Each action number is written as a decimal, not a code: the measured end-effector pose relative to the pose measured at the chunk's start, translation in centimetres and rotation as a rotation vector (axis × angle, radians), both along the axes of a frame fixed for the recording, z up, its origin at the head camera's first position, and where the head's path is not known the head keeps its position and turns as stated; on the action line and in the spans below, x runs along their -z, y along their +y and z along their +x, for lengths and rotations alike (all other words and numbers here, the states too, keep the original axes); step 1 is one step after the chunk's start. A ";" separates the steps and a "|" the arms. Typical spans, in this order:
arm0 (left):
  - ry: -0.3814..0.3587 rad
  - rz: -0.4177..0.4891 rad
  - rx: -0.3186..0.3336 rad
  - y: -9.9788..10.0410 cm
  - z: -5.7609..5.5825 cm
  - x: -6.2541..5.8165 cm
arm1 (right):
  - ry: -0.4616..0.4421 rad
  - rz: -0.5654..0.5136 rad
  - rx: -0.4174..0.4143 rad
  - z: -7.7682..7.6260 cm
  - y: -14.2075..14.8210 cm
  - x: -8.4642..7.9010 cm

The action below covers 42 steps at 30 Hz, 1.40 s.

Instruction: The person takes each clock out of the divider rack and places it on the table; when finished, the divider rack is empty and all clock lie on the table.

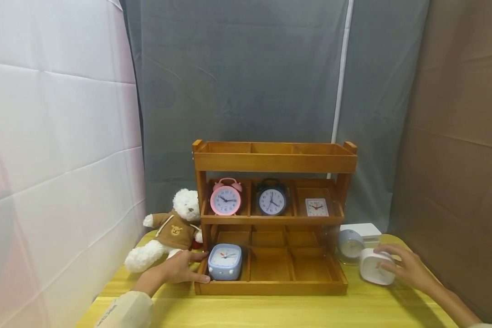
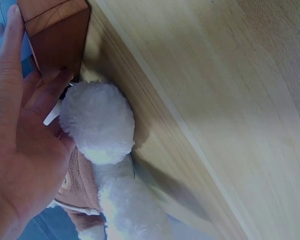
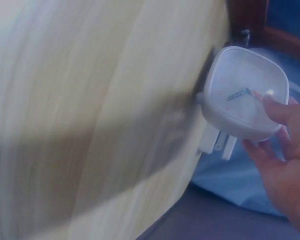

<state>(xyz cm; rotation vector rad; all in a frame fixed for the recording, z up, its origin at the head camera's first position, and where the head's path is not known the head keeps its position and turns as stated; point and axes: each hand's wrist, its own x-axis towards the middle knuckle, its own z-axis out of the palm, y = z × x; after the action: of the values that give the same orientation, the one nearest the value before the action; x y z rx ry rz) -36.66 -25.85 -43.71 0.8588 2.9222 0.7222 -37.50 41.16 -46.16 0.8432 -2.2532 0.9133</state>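
At the left end of the wooden shelf (image 1: 270, 288), my left hand (image 1: 179, 268) rests against the bottom tray, thumb at its front corner and fingers along its side wall. A light-blue alarm clock (image 1: 224, 262) sits just inside that tray, leaning back. My right hand (image 1: 406, 266) grips a white rounded-square alarm clock (image 3: 245, 92) at the table's right side. In the right wrist view, its thumb lies over the clock's face and the other fingers are partly hidden behind. A grey-blue round clock (image 1: 350, 246) stands beside the white one, close to the shelf's right end.
The middle tier holds a pink twin-bell clock (image 1: 225, 200), a black clock (image 1: 272, 201) and a small white square clock (image 1: 316, 207). A white teddy bear in a brown hoodie (image 1: 176, 230) sits left of the shelf. A white box (image 1: 362, 230) lies behind the right-hand clocks.
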 end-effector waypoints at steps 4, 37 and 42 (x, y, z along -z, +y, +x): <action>-0.007 0.003 -0.007 0.0 -0.2 0.0 | 0.026 -0.013 0.047 -0.4 0.9 0.3; -0.001 0.006 0.004 -0.1 -0.1 0.1 | 0.107 0.005 0.375 -3.8 1.1 0.7; -0.006 0.019 0.015 -0.1 0.0 0.0 | 0.117 0.012 0.333 -3.3 1.0 0.3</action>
<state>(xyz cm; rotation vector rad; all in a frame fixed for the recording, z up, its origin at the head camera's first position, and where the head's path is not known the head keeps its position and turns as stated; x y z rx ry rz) -36.65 -25.91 -43.67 0.8784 2.9053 0.7514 -40.75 42.12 -46.48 0.4904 -2.2100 0.6787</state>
